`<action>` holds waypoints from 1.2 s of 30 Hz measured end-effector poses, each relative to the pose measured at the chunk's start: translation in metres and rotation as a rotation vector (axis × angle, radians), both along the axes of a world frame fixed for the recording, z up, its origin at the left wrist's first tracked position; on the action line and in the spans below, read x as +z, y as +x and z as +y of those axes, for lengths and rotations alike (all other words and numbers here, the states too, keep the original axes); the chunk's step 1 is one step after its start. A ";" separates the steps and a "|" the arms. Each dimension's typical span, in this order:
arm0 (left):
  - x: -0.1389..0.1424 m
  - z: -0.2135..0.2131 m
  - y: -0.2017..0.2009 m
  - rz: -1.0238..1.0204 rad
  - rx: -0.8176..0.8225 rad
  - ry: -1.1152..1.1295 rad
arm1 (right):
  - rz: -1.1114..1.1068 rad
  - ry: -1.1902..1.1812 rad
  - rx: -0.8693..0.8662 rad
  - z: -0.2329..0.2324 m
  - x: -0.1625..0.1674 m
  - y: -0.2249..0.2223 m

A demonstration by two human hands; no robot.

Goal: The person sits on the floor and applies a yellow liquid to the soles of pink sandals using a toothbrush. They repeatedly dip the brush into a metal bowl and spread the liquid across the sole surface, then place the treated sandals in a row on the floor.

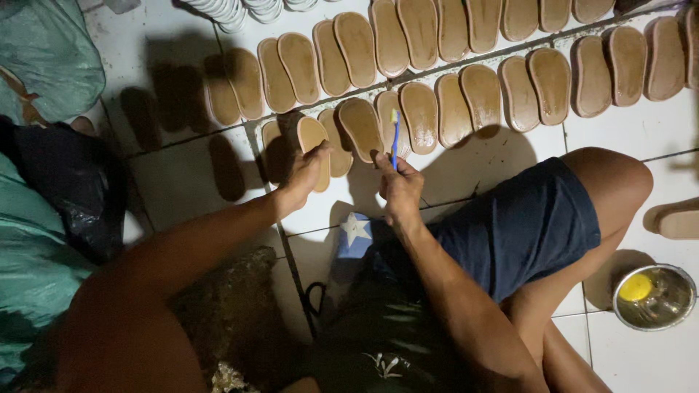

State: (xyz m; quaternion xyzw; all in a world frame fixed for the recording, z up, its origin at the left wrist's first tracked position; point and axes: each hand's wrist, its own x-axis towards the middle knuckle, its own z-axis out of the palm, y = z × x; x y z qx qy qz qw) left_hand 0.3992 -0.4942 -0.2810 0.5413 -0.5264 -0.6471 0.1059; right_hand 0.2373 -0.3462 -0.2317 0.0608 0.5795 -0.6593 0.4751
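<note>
Tan soles lie in two overlapping rows (466, 94) across the white tiled floor (641, 131), running from nine o'clock up toward two o'clock. Left hand (306, 175), just left of centre, is closed on one tan sole (314, 142), fingers wrapped over its lower edge; this sole stands tilted at the near end of the lower row, touching its neighbours. Right hand (399, 185), at centre, is clenched around a blue toothbrush (395, 138) held upright, its pale bristle head uppermost and lying over the lower row. The two hands sit near each other, apart, with one sole between them.

At four o'clock, a metal bowl (659, 302) rests on the floor beside the bent knee, holding a yellow object (635, 287). Dark blue shorts (524, 225) cover the thigh at three o'clock. A single sole (681, 222) lies apart at the right edge. At nine o'clock, green bags (44, 58) and a black bag (69, 189) lie heaped. At twelve o'clock, stacked white items (240, 11) reach the top edge; what they are cannot be told.
</note>
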 end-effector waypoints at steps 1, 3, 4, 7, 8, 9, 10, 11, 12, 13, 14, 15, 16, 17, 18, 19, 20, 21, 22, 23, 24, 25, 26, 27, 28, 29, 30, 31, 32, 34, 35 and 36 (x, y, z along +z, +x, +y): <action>0.001 -0.001 0.000 0.027 0.003 0.012 | -0.001 -0.002 0.000 0.000 -0.004 0.001; 0.002 -0.002 0.000 0.078 0.007 0.034 | 0.011 0.028 0.032 0.001 -0.012 0.002; 0.002 -0.002 0.001 0.050 0.007 0.063 | 0.025 0.066 0.061 0.002 -0.015 0.004; 0.004 -0.001 0.001 -0.012 0.008 0.106 | 0.118 0.054 0.117 0.006 -0.021 0.008; 0.005 -0.001 0.001 -0.028 0.008 0.097 | 0.154 0.028 0.133 0.008 -0.021 0.010; 0.006 0.000 0.001 -0.044 0.006 0.087 | 0.187 -0.024 0.129 0.010 -0.020 0.010; 0.007 0.000 0.000 -0.029 -0.008 0.041 | 0.218 -0.078 0.125 0.010 -0.018 0.011; 0.010 0.000 0.001 -0.016 -0.022 -0.004 | 0.249 -0.132 0.121 0.012 -0.015 0.011; 0.013 0.000 0.001 -0.002 -0.039 -0.045 | 0.238 -0.032 0.153 0.014 -0.010 0.011; 0.017 0.000 0.001 -0.174 -0.077 -0.082 | 0.227 0.069 0.187 0.017 -0.003 0.009; 0.022 -0.001 0.002 -0.348 -0.111 -0.125 | 0.216 0.165 0.224 0.020 0.004 0.008; 0.028 -0.003 0.001 -0.523 -0.149 -0.168 | 0.307 0.148 0.264 0.025 0.014 0.007; 0.036 -0.003 -0.001 -0.272 -0.158 -0.252 | 0.399 0.136 0.299 0.034 0.025 0.005; 0.047 -0.006 -0.007 -0.017 -0.169 -0.330 | 0.492 0.122 0.333 0.043 0.037 0.002; 0.059 -0.008 -0.014 0.237 -0.179 -0.401 | 0.485 0.126 0.323 0.053 0.050 -0.002; 0.073 -0.004 -0.022 0.256 -0.160 -0.226 | 0.473 0.133 0.314 0.070 0.064 -0.006; 0.089 0.001 -0.034 0.276 -0.142 -0.053 | 0.427 0.089 0.258 0.090 0.078 -0.014; 0.107 0.007 -0.047 0.289 -0.128 0.119 | 0.381 0.042 0.197 0.112 0.093 -0.023; 0.127 0.018 -0.062 0.313 -0.173 0.150 | 0.370 0.000 0.107 0.135 0.108 -0.033; 0.146 0.033 -0.079 0.344 -0.232 0.186 | 0.367 -0.038 0.006 0.160 0.121 -0.047; 0.164 0.051 -0.098 0.374 -0.297 0.221 | 0.261 -0.150 -0.098 0.186 0.132 -0.067; 0.181 0.072 -0.118 0.351 -0.344 0.255 | 0.156 -0.263 -0.205 0.213 0.143 -0.084; 0.195 0.095 -0.138 0.328 -0.397 0.292 | 0.322 -0.131 -0.311 0.237 0.150 -0.097; 0.207 0.118 -0.159 0.304 -0.457 0.325 | 0.481 0.011 -0.424 0.258 0.154 -0.107; 0.217 0.142 -0.179 0.388 -0.559 0.343 | 0.517 0.016 -0.461 0.281 0.158 -0.116; 0.224 0.169 -0.197 0.472 -0.665 0.374 | 0.556 0.030 -0.501 0.309 0.163 -0.125; 0.228 0.194 -0.215 0.553 -0.770 0.415 | 0.591 0.051 -0.541 0.336 0.167 -0.131; 0.230 0.219 -0.233 0.612 -0.858 0.403 | 0.617 0.066 -0.560 0.360 0.168 -0.133; 0.230 0.245 -0.250 0.678 -0.944 0.399 | 0.645 0.087 -0.578 0.383 0.166 -0.137; 0.228 0.297 -0.279 0.721 -1.038 0.430 | 0.670 0.229 -0.599 0.428 0.160 -0.144; 0.225 0.322 -0.294 0.694 -1.052 0.467 | 0.661 0.357 -0.605 0.450 0.154 -0.150; 0.221 0.346 -0.307 0.664 -1.059 0.498 | 0.782 0.474 -0.542 0.471 0.148 -0.156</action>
